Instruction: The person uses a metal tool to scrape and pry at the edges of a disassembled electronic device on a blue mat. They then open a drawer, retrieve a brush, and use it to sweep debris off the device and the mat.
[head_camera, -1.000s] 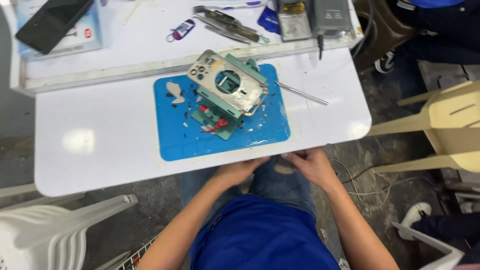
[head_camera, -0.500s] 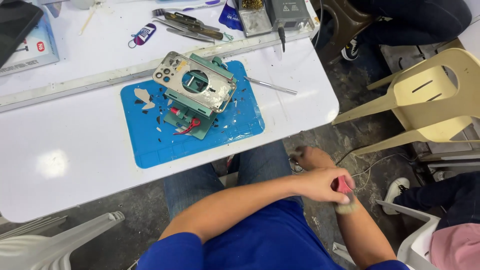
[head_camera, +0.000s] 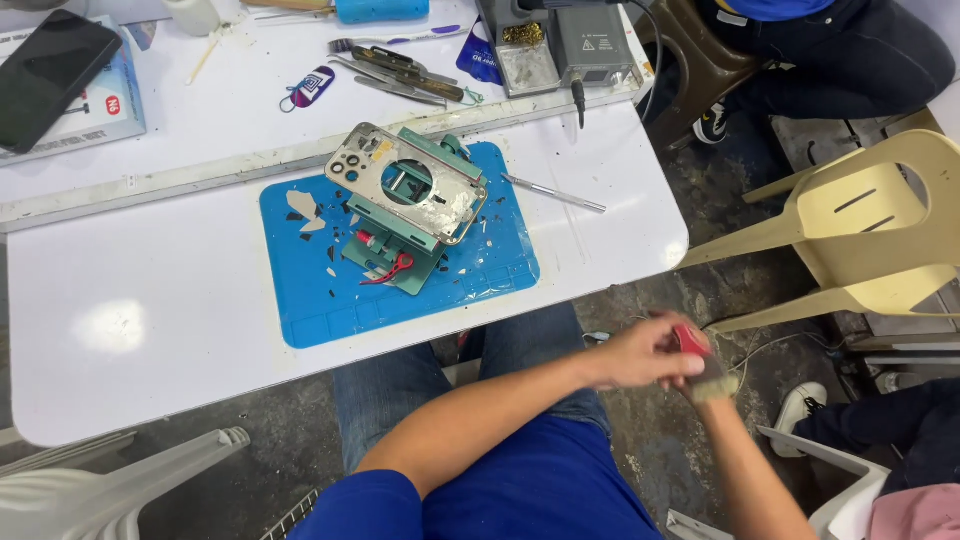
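Note:
My left hand (head_camera: 640, 352) reaches across my lap to the right, below the table's edge, fingers closed on a small red-handled brush (head_camera: 692, 340). My right hand (head_camera: 716, 405) comes up from below to the same spot and is mostly hidden by the left hand and the brush's pale bristles. On the table, a metal phone frame (head_camera: 447, 205) with a round cut-out lies clamped on a green fixture (head_camera: 395, 258). The fixture stands on a blue mat (head_camera: 300, 300) strewn with dark and pale glass shards.
A thin metal pick (head_camera: 553, 193) lies right of the mat on the white table (head_camera: 150, 330). Tweezers (head_camera: 400, 70), a soldering station (head_camera: 590, 45) and a black phone (head_camera: 50, 75) sit at the back. A beige plastic chair (head_camera: 870, 230) and other people's legs (head_camera: 850, 50) are at the right.
My hands have gone from the table's front edge at my lap out to the right, and now hold a red-handled brush. My view has swung right. The frame and fixture have not moved.

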